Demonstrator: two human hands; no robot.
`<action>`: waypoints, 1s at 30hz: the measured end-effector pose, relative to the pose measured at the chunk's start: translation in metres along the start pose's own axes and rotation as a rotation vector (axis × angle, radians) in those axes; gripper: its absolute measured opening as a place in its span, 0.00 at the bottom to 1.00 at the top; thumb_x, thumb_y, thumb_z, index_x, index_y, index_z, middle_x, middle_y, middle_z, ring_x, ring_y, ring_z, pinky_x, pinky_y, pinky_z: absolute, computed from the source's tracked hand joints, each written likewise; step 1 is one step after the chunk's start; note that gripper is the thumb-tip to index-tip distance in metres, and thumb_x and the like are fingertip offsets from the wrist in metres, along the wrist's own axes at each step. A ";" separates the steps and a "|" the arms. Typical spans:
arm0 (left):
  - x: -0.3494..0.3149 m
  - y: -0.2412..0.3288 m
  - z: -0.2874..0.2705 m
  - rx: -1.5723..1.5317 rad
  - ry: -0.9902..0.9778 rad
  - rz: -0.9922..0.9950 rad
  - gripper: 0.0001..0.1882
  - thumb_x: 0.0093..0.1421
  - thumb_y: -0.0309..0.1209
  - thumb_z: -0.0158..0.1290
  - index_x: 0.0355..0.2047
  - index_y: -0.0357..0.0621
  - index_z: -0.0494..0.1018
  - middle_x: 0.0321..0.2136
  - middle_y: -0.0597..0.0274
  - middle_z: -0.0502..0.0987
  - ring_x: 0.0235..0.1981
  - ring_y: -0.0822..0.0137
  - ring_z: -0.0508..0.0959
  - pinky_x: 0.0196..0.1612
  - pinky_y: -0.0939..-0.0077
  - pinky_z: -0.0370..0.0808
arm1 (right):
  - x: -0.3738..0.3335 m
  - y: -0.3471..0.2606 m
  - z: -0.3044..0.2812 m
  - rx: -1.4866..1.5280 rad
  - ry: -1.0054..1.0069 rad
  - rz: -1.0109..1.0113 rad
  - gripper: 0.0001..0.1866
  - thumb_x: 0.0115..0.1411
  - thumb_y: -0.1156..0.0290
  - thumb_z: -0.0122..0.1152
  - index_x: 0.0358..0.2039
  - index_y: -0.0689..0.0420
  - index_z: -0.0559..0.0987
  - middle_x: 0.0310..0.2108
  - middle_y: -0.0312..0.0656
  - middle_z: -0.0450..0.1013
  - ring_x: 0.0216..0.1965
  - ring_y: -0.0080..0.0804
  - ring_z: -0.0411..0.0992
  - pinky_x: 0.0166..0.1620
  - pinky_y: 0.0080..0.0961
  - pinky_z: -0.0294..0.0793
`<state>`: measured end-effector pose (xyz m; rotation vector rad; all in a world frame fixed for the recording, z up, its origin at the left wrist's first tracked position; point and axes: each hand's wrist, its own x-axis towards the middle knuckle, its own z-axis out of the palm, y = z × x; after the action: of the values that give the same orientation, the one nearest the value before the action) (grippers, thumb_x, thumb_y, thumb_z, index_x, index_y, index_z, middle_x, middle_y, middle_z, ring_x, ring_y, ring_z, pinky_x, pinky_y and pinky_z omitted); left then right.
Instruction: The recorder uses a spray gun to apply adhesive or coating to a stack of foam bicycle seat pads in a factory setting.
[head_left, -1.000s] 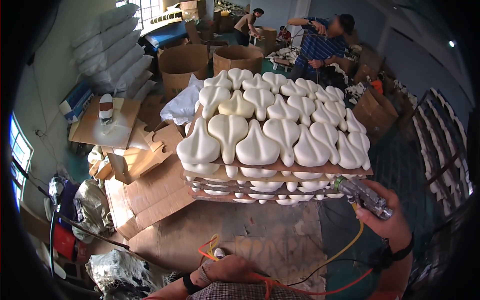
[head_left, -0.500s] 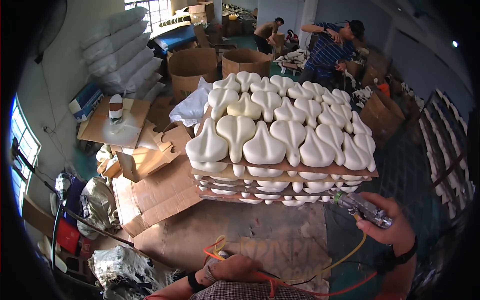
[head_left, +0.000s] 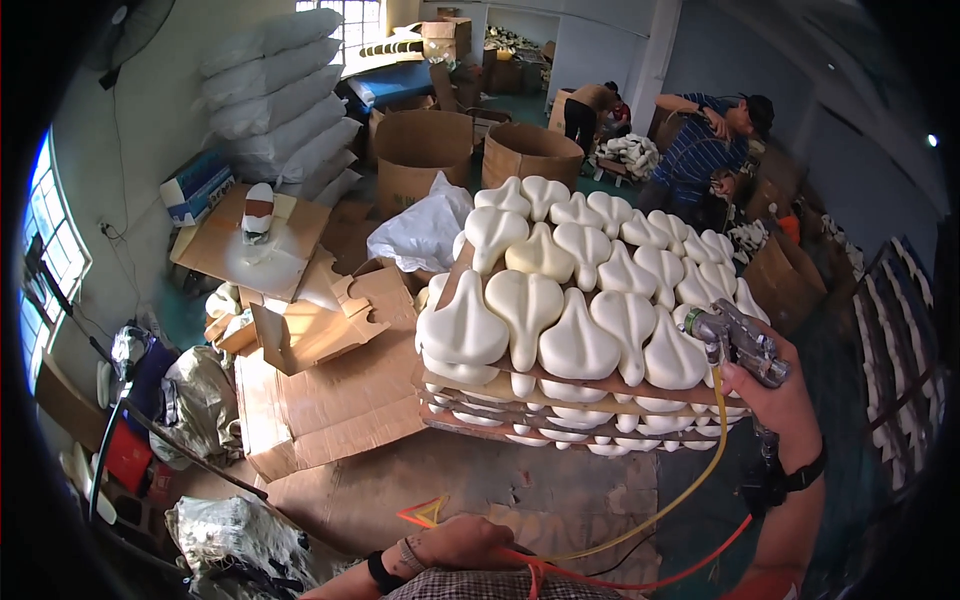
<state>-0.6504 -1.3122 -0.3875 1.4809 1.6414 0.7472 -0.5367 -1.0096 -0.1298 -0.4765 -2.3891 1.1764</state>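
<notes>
My right hand [head_left: 770,385] is closed around a metal spray gun [head_left: 738,343] with a green ring at its front. The gun is over the near right part of a stack of white foam bicycle saddles [head_left: 522,310], pointing left. A yellow hose [head_left: 716,430] hangs from the gun and curves down toward my left hand [head_left: 465,543]. That hand is closed at my lap, around the yellow and red hoses, whose loop shows beyond it. The saddles lie in rows on boards [head_left: 500,378], in several layers. One saddle [head_left: 540,255] looks yellower than the others.
Flattened cardboard [head_left: 330,420] lies left of the stack. Behind stand two round cardboard bins [head_left: 425,150], a white plastic bag [head_left: 420,230] and piled white sacks [head_left: 275,85]. A person in a striped shirt [head_left: 700,150] stands beyond. At right is a rack of saddles [head_left: 905,350].
My right hand has raised the spray gun from the stack's lower front edge to its top layer. The view has shifted, so the stack appears lower and further right. My left hand stays closed.
</notes>
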 end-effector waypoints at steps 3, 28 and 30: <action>-0.004 -0.008 -0.010 0.042 -0.026 -0.003 0.20 0.57 0.48 0.53 0.40 0.47 0.75 0.28 0.49 0.78 0.32 0.48 0.78 0.36 0.60 0.75 | 0.022 0.003 0.008 -0.005 0.112 -0.015 0.27 0.53 0.76 0.63 0.53 0.66 0.67 0.36 0.37 0.74 0.34 0.17 0.71 0.40 0.17 0.72; -0.010 0.014 0.043 -0.036 0.109 0.057 0.24 0.49 0.50 0.57 0.28 0.38 0.76 0.25 0.46 0.77 0.30 0.46 0.78 0.34 0.58 0.75 | -0.049 0.037 -0.027 -0.148 0.036 0.031 0.32 0.55 0.77 0.57 0.59 0.64 0.58 0.45 0.46 0.70 0.30 0.23 0.71 0.30 0.17 0.72; -0.011 0.019 0.060 -0.030 0.163 0.020 0.23 0.48 0.49 0.57 0.27 0.38 0.76 0.25 0.46 0.77 0.30 0.46 0.78 0.34 0.58 0.75 | -0.061 0.053 -0.039 -0.237 -0.077 0.016 0.29 0.58 0.78 0.53 0.59 0.63 0.57 0.33 0.43 0.71 0.25 0.23 0.69 0.32 0.20 0.71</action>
<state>-0.5894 -1.3247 -0.4002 1.4491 1.7308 0.9204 -0.4587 -0.9828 -0.1653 -0.5347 -2.6102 0.9374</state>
